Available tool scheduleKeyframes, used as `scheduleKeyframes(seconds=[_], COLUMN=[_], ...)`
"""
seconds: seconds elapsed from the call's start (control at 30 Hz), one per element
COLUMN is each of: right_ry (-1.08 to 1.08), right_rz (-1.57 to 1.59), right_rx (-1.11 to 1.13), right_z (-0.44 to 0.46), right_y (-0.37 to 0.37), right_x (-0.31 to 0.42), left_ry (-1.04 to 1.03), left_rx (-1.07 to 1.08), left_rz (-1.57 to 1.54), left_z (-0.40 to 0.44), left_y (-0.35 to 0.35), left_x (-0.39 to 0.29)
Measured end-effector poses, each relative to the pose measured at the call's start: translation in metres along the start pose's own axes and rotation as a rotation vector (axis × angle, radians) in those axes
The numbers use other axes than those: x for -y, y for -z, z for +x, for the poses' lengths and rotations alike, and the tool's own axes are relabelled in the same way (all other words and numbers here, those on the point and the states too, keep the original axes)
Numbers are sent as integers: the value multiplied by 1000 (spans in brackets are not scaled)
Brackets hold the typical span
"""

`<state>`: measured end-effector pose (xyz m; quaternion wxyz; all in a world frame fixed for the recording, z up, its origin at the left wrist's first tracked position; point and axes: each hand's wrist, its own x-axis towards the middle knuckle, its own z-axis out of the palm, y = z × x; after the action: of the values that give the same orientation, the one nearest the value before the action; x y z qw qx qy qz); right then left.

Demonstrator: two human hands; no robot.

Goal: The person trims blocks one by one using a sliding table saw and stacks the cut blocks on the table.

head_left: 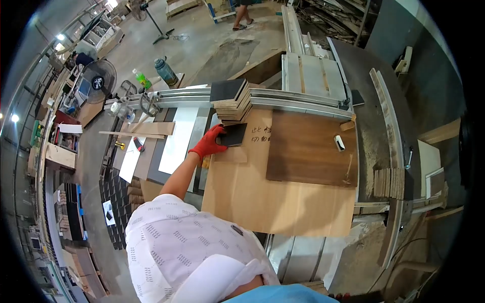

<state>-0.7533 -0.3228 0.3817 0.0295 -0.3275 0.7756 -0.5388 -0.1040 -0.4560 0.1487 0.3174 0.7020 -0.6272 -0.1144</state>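
My left hand (208,142), in a red glove, grips the left edge of a small black-faced board (233,135). That board lies just in front of a stack of similar black-topped boards (230,98), whose tan cut edges show. Beneath my hand is a thin light-brown wood piece (230,155) on a large pale wood-grain panel (273,202) with handwriting on it. A darker brown panel (308,151) lies on its right part, bearing a small white-and-black object (339,143). My right hand is out of view.
A metal rail (298,106) crosses behind the panel. Wood strips (146,129) and a red-black tool (138,145) lie to the left. Bottles (165,71), a fan (97,81) and stacked black boards (113,207) stand around. Another person's legs (241,17) show far back.
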Motion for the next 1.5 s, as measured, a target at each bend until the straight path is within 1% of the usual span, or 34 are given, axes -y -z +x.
scheduleKeyframes(seconds=[0.1,0.17,0.27,0.3,0.33,0.4,0.43,0.47,0.53,0.6,0.63,0.7,0.73,0.8,0.83,0.87,0.9,0.93,0.97,1.0,1.03,1.07,1.1,1.13,1.17,1.2,1.23,1.27,1.33,1.4,1.43,1.5], right_ry=[-90,-169,-328,-385,-440,-568,-630,-691,-777,-815,-801,-774,-760,-724,-675,-921,-811,-861,-704,-602,-753,-732,-696,-659,-389,-372,-357,-595,-585,-626,-657,-611], right_rz=[172,314,625,736,858,1113,1237,1355,1519,1607,1584,1531,1499,1426,1093,841,603,901,803,843,1010,1014,1042,1069,954,888,823,802,669,688,711,482], right_rx=[126,211,330,383,440,560,641,716,871,980,994,1021,1030,1015,784,381,466,672,550,509,532,634,694,759,742,742,742,764,789,789,791,930], right_z=[6,8,9,7,6,7,7,9,11,13,13,15,14,7,2,-5,1,17,28,35,54,83,106,128,144,166,188,210,218,211,209,217], right_y=[-32,-51,-73,-76,-82,-87,-91,-94,-102,-114,-121,-134,-140,-146,-160,-176,-199,-211,-253,-283,-315,-355,-396,-438,-480,-519,-557,-582,-600,-615,-622,-636], right_x=[-3,-8,-19,-20,-21,-28,-32,-36,-44,-53,-60,-70,-74,-86,-89,-35,-11,-105,-111,-87,-87,-121,-123,-122,-133,-140,-146,-145,-139,-133,-134,-145], left_ry=[40,41,-81,-119,-219,-177,-208,-172,-169,-141,-125,-71,-69,-25,-53,-94,-172,-250,-258,-252,-263,-266,-196,-311,-279,-348,-322,-324,-339,-360,-311,-215], left_rx=[61,110,137,33,-8,-115,-133,-141,-88,1,44,132,147,179,122,74,-7,-98,-167,-247,-238,-233,-179,-108,-34,31,95,106,110,79,85,95], left_rz=[-137,-229,-147,-109,-15,-1,-55,-103,-175,-212,-213,-252,-308,-346,-221,-112,-31,46,-32,-103,-220,-330,-542,-504,-457,-694,-531,-525,-487,-435,-433,-424], left_z=[4,5,16,21,34,62,78,93,119,133,137,142,143,140,137,138,142,148,152,152,152,152,154,161,165,178,185,193,211,225,228,237], left_y=[6,30,72,88,107,141,152,159,167,162,158,157,154,161,164,162,157,149,137,123,101,77,43,10,-31,-73,-108,-141,-199,-250,-272,-308], left_x=[-2,-38,-91,-100,-96,-97,-84,-67,-47,-16,-5,-6,3,-2,-7,-14,-18,-31,-69,-107,-128,-148,-165,-170,-165,-174,-182,-187,-194,-204,-215,-238])
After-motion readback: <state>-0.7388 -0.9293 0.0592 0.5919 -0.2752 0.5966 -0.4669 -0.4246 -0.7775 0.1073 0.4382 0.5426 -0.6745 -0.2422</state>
